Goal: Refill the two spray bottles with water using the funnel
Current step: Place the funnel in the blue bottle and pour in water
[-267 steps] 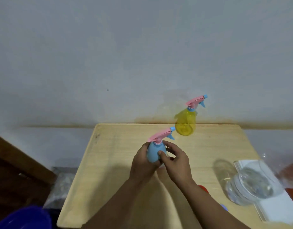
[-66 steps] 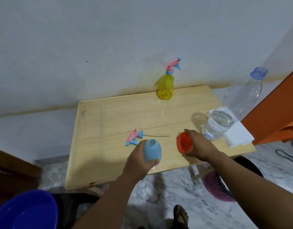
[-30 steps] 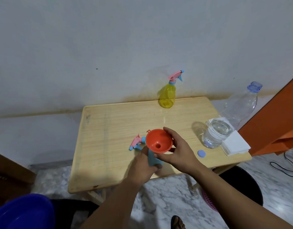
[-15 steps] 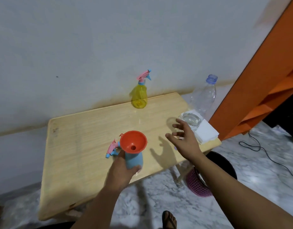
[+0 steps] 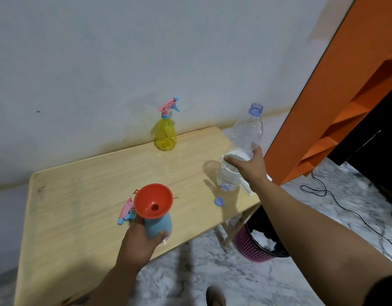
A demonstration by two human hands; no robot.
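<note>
My left hand (image 5: pixel 140 240) grips the blue spray bottle (image 5: pixel 158 226) near the front edge of the wooden table (image 5: pixel 80 195). An orange funnel (image 5: pixel 153 200) sits in its neck. Its pink and blue spray head (image 5: pixel 126 212) lies on the table just left of it. My right hand (image 5: pixel 249 167) wraps around the clear water bottle (image 5: pixel 241 149), uncapped and part full, at the table's right edge. Its blue cap (image 5: pixel 219 201) lies on the table in front. The yellow spray bottle (image 5: pixel 165 132) stands at the back, sprayer on.
White napkins (image 5: pixel 245 189) lie under the water bottle at the table's right edge. A pink bin (image 5: pixel 254 246) with a black liner stands below the table corner. An orange cabinet (image 5: pixel 336 89) rises at right. A black cable (image 5: pixel 323 191) lies on the marble floor.
My right hand has let go of the funnel, now seated in the blue bottle, reached right and closed around the water bottle. The view has swung right.
</note>
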